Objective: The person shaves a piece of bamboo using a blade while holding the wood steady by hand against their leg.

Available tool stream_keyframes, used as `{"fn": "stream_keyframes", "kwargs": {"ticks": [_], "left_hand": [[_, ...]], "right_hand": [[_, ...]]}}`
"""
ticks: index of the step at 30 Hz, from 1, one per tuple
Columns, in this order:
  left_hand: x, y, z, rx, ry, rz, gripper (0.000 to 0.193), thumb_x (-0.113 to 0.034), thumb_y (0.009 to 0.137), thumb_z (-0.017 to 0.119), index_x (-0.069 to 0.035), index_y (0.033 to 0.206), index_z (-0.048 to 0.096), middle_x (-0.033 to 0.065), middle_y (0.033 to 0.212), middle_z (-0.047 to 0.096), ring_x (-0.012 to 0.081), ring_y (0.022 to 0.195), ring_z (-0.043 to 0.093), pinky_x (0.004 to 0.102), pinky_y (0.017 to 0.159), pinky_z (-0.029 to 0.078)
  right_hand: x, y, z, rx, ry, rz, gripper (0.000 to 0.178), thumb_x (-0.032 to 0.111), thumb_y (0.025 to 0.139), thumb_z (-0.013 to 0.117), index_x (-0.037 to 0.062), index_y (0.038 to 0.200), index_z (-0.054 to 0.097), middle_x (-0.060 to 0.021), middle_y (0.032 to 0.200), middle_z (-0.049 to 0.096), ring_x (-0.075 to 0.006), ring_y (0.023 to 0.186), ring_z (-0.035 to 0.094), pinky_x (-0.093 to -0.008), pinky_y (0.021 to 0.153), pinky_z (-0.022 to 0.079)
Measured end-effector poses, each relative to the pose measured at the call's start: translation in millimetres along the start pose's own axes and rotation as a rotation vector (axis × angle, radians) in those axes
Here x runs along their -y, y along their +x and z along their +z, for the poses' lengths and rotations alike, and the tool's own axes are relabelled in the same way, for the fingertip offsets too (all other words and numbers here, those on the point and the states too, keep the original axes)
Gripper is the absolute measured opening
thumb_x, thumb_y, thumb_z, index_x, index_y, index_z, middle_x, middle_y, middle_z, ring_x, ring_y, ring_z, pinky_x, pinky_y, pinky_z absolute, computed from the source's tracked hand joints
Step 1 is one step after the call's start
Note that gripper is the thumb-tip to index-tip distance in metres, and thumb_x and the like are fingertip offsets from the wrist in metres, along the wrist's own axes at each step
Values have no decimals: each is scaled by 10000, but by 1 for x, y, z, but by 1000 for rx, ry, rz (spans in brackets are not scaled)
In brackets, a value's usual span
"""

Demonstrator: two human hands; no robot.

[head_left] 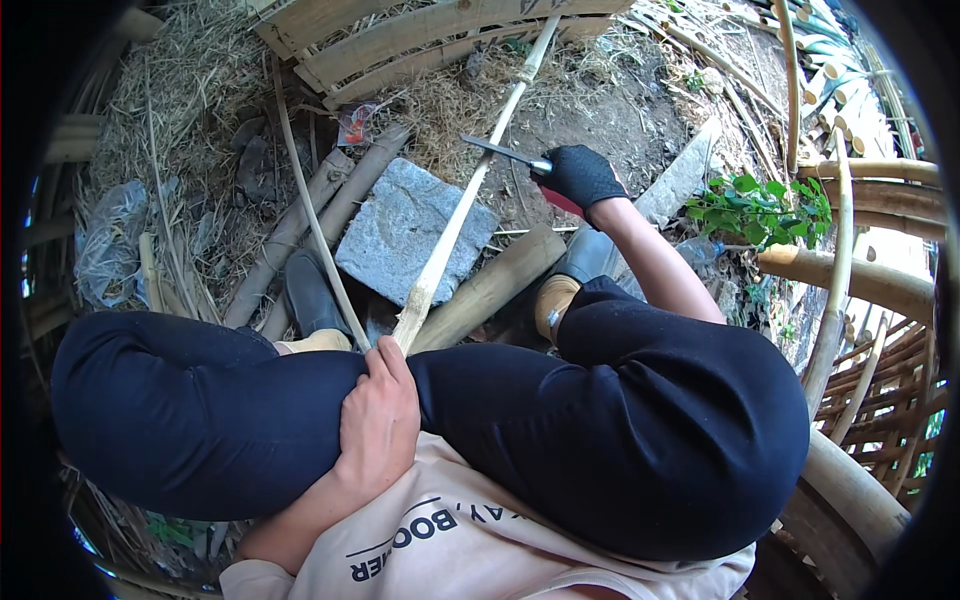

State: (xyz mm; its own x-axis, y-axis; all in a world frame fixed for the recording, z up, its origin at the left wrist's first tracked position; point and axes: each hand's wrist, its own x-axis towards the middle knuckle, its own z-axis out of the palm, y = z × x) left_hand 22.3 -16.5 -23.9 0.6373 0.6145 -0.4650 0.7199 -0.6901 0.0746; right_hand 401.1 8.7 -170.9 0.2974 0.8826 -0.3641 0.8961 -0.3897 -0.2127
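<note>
A long, pale split bamboo strip (455,232) runs from my lap up and away to the slatted bamboo frame. My bare left hand (380,412) is closed around its near end, between my thighs. My right hand (580,180), in a dark glove with some red, grips a knife (507,152) by its handle. The narrow blade points left and crosses the strip partway along its length. Whether the edge has bitten into the bamboo, I cannot tell. Beneath the strip lies a grey stone block (385,235), between my booted feet.
A bamboo log (500,285) lies by the stone, with poles (290,240) to its left. The slatted bamboo frame (430,50) stands ahead. A leafy plant (765,210) and curved bamboo rails (850,275) are at the right. Crumpled plastic (110,240) lies far left.
</note>
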Motion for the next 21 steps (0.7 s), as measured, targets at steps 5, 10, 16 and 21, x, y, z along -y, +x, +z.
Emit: {"fn": "stream_keyframes", "kwargs": {"ticks": [5,10,16,21], "left_hand": [[-1,3,0,16,19,-21,304,8,971,520,92,1256,456,220,982,629,327,759,737,373,621,612],[-2,1,-1,9,-5,-16,296,12,975,508,90,1256,456,224,981,630,333,763,737,384,625,613],[0,0,1,0,-36,-23,316,14,966,517,99,1263,452,239,1007,630,348,775,736,394,637,612],[-2,0,0,30,-36,-31,350,9,960,528,109,1284,443,245,1019,628,353,778,733,397,641,611]], "right_hand": [[-15,19,2,-14,1,25,320,417,900,692,133,1012,784,-195,953,751,-399,910,725,-486,844,573],[-35,35,-13,-62,-9,181,316,330,881,632,117,1049,794,-212,1032,755,-376,977,740,-465,889,580],[-43,47,-23,-60,-87,178,325,336,888,624,132,1079,790,-216,1044,754,-381,971,741,-465,903,577],[-26,18,-28,-66,27,172,342,385,880,671,133,1085,778,-200,1030,758,-378,975,738,-465,898,578]]}}
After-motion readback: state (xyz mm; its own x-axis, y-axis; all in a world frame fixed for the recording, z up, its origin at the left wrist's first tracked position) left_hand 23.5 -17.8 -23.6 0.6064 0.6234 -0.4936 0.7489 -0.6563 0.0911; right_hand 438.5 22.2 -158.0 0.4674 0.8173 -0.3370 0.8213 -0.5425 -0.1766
